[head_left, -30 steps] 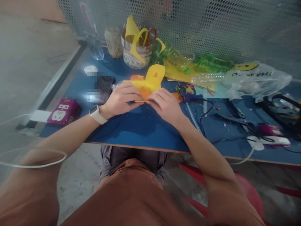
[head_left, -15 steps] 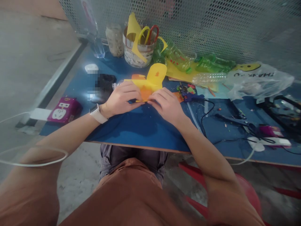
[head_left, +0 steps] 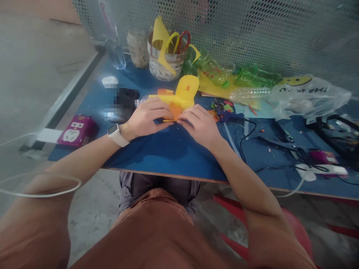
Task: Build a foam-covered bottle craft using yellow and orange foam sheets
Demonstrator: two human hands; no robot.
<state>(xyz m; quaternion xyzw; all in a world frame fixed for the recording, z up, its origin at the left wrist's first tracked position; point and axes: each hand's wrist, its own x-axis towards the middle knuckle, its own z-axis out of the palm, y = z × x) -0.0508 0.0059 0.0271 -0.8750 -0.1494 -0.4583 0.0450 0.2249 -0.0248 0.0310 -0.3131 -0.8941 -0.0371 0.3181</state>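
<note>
A yellow and orange paper craft (head_left: 187, 89) lies on the blue table in front of me, with a rounded yellow flap standing up at its far side. My left hand (head_left: 151, 116), with a white-strapped watch on the wrist, pinches the craft's near left edge. The near right edge is held between the thumb and fingers of my right hand (head_left: 199, 125). A clear plastic bottle neck (head_left: 140, 101) pokes out to the left of the craft, partly behind my left hand. Both hands hide much of the lower part of the paper.
Behind the craft stands a paper-covered bucket (head_left: 165, 66) with scissors and yellow scraps. Green plastic bottles (head_left: 213, 69) and a white plastic bag (head_left: 308, 97) lie at the back right. A blue glue gun (head_left: 230, 116) with a black cord is right of my hands. A purple power socket (head_left: 77, 130) sits left.
Both hands stay on the paper craft with almost the same grip. The whole view has shifted very slightly; nothing else visibly moved.
</note>
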